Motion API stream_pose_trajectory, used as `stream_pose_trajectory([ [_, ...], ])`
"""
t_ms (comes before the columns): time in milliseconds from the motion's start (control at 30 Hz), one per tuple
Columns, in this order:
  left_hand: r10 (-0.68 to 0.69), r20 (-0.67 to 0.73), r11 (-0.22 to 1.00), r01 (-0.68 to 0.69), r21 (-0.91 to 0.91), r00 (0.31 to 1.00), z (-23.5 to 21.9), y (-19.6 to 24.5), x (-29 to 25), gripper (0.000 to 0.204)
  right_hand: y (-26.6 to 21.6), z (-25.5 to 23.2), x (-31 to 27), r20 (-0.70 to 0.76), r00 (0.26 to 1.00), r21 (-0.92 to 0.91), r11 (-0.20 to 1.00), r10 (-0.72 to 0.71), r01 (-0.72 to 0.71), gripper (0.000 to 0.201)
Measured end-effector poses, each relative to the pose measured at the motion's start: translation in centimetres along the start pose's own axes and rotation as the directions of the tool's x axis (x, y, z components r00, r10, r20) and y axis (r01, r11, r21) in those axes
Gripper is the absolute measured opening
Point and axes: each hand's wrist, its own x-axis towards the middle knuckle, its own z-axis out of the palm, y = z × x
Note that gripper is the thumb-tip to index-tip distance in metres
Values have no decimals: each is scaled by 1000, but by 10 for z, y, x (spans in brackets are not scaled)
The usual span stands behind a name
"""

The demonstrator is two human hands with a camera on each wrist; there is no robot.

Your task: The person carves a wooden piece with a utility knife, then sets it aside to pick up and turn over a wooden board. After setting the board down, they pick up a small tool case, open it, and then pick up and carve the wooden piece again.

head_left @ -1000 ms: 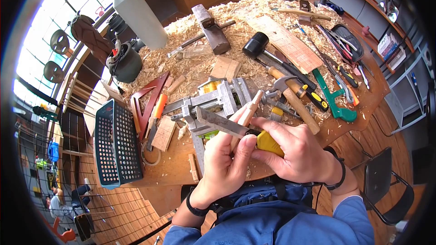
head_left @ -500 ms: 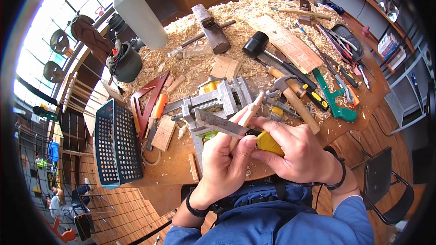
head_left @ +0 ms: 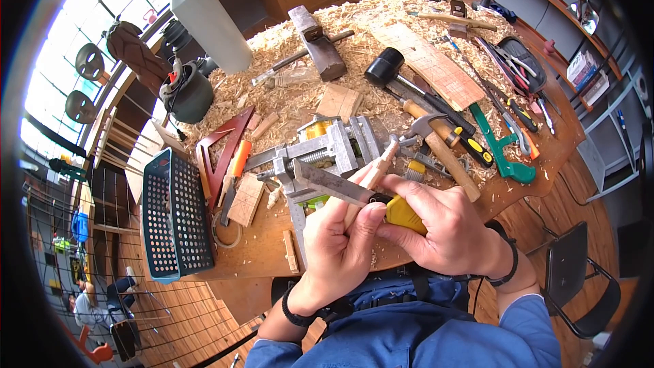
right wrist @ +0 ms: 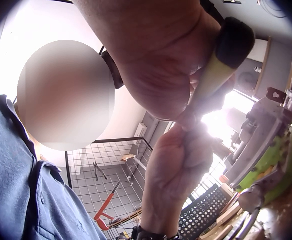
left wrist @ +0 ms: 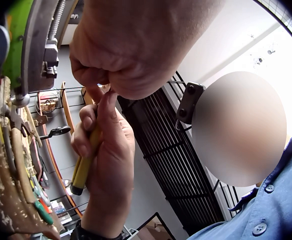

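Observation:
My left hand [head_left: 337, 242] grips a pale wooden stick [head_left: 373, 174] that tapers to a carved tip, pointing up and away to the right. With its fingers curled round the yellow handle [head_left: 406, 214], my right hand [head_left: 446, 221] holds a chisel [head_left: 334, 185]. The flat metal blade lies across the stick and points left, and my left thumb rests against it near the handle. In the left wrist view the yellow handle [left wrist: 86, 162] shows in the right hand's fist. Seen from the right wrist, its black end [right wrist: 235, 42] sticks out of that hand.
A metal vise [head_left: 320, 157] stands just beyond my hands. To the right lie a claw hammer [head_left: 446, 157], a black mallet [head_left: 385, 67] and a green-handled saw [head_left: 504, 153]. A perforated basket [head_left: 178, 215] is at the left edge. Shavings [head_left: 272, 105] cover the bench's far part.
The stick's tip has shifted slightly to the right. The chisel and both hands stay almost where they were, with the blade still across the stick.

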Motion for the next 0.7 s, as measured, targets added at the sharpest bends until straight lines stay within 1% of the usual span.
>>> stream_pose_trajectory([
  [67, -20, -3, 1000, 20, -21, 1000, 0, 1, 0, 40, 1, 2, -1, -25, 1000, -4, 1000, -10, 10, 60],
  [133, 64, -13, 995, -63, 82, 998, 0, 1, 1, 41, 0, 1, 0, -31, 999, -3, 1000, -11, 11, 59],
  [167, 64, -12, 995, -63, 82, 998, 0, 3, 1, 41, 0, 1, 0, -37, 999, -2, 1000, -14, 14, 59],
  [233, -14, 5, 991, 14, 135, 1000, -2, 6, 0, 42, 0, 1, 0, -35, 999, 1, 1000, -12, 12, 59],
  [267, -14, 5, 991, 14, 135, 1000, -2, 5, 0, 42, 0, 0, -1, -33, 999, 5, 1000, -11, 11, 59],
  [333, 70, 19, 992, -72, 104, 997, -1, 2, 1, 43, 0, -1, 0, -24, 1000, 20, 1000, -11, 12, 59],
  [367, 70, 19, 992, -71, 104, 997, -1, -1, 1, 43, 0, -2, 0, -14, 1000, 35, 999, -12, 13, 59],
  [433, 117, 19, 989, -118, 87, 993, 0, -5, 2, 44, 0, -2, 0, -9, 1000, 33, 999, -9, 9, 59],
  [567, 95, 12, 993, -96, 70, 995, 0, -2, 1, 43, -1, -2, 1, -13, 1000, 22, 1000, -10, 10, 59],
  [633, 53, -2, 996, -53, 67, 999, 1, 0, 1, 41, 0, -1, 0, -19, 1000, 22, 1000, -9, 9, 59],
  [700, 61, -15, 996, -60, 72, 998, 1, 0, 1, 40, 1, 1, -1, -24, 1000, 21, 1000, -7, 8, 59],
])
